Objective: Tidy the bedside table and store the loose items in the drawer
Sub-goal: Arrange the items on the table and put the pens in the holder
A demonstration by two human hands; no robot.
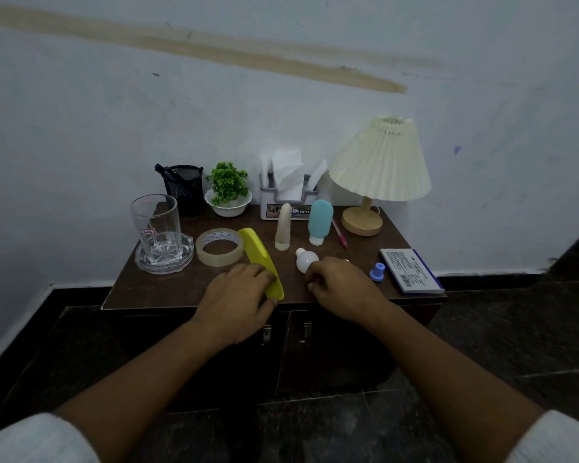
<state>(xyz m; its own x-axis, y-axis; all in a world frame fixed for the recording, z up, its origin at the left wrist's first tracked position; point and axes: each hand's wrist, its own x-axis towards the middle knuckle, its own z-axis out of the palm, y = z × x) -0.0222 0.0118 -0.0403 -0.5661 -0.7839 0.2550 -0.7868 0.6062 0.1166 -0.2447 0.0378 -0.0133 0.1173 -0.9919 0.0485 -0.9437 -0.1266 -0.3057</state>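
On the dark wooden bedside table [168,292], my left hand [238,295] grips the near end of a yellow comb [258,252]. My right hand [341,289] is closed around a small white bottle [305,260] lying on its side. A roll of clear tape [219,247] lies left of the comb. A cream tube [283,227] and a teal squeeze bottle [320,222] stand behind. A pink pen [340,235], a small blue cap [377,271] and a blue-and-white box [410,270] lie to the right. The cabinet doors [315,345] below are closed.
At the back stand a black mesh pen holder [184,188], a small green plant in a white bowl [228,195], a tissue holder [288,198] and a cream pleated lamp [378,168]. A drinking glass on a glass coaster [157,228] is at the left. The wall is right behind.
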